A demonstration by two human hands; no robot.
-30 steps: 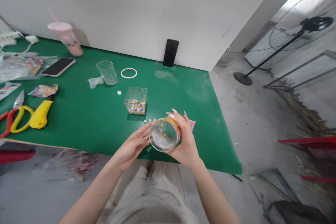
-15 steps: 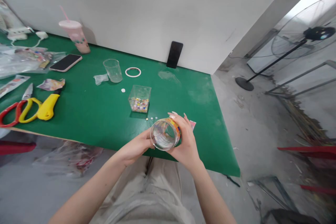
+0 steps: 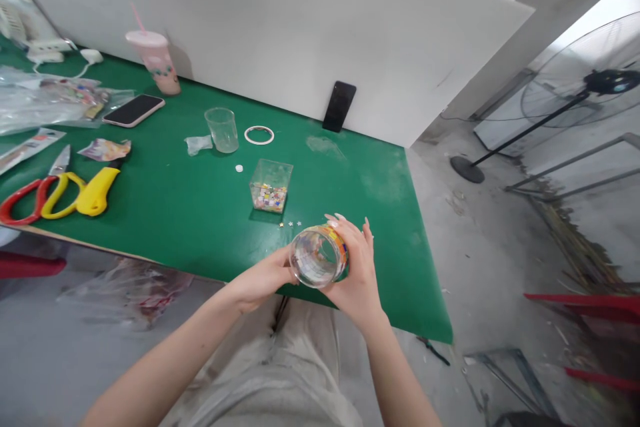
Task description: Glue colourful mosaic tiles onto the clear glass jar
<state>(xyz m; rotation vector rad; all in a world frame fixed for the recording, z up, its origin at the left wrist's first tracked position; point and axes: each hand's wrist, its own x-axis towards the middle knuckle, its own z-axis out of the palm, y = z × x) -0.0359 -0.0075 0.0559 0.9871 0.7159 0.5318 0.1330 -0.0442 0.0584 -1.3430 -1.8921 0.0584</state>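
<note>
Both my hands hold a clear glass cup (image 3: 314, 260) whose open mouth tilts toward me, above the table's front edge. Colourful small tiles show on its far side. My right hand (image 3: 356, 263) wraps around the right side of the cup, fingers over the tiled wall. My left hand (image 3: 273, 273) grips the cup's left side, its fingertips partly hidden beneath. Just beyond the cup lie several tiny star pieces (image 3: 291, 223). Behind them stands a clear square box (image 3: 271, 185) partly filled with multicoloured small pieces.
The green table (image 3: 360, 180) also bears a clear plastic cup (image 3: 222, 130), a white ring (image 3: 259, 135), a leaning black phone (image 3: 339, 106), another phone (image 3: 134, 111), a pink tumbler (image 3: 156, 63), red-handled scissors (image 3: 37, 197) and a yellow-handled tool (image 3: 99, 192). A white panel (image 3: 270, 33) borders the back.
The fingers of my right hand have lifted slightly at the far side, and a small pink-and-white piece beside them is out of sight. The view has shifted a little; the cup stays held.
</note>
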